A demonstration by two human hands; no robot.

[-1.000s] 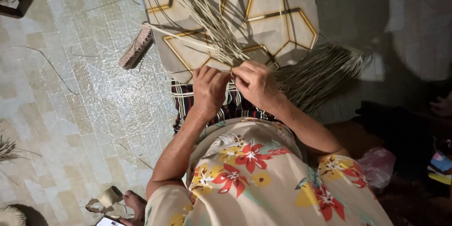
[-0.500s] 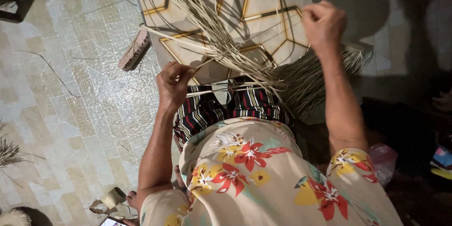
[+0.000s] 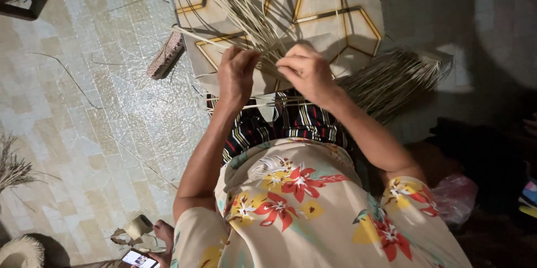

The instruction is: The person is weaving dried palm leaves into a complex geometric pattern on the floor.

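My left hand (image 3: 238, 75) and right hand (image 3: 305, 72) pinch the pale straw strands (image 3: 246, 11) where they cross, fingers clenched so the fan stays gathered over my lap

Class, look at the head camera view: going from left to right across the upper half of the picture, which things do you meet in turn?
Brown sandal on the tiled floor → left hand → right hand, both on the pale straw strands → spread bundle of straw at the right.
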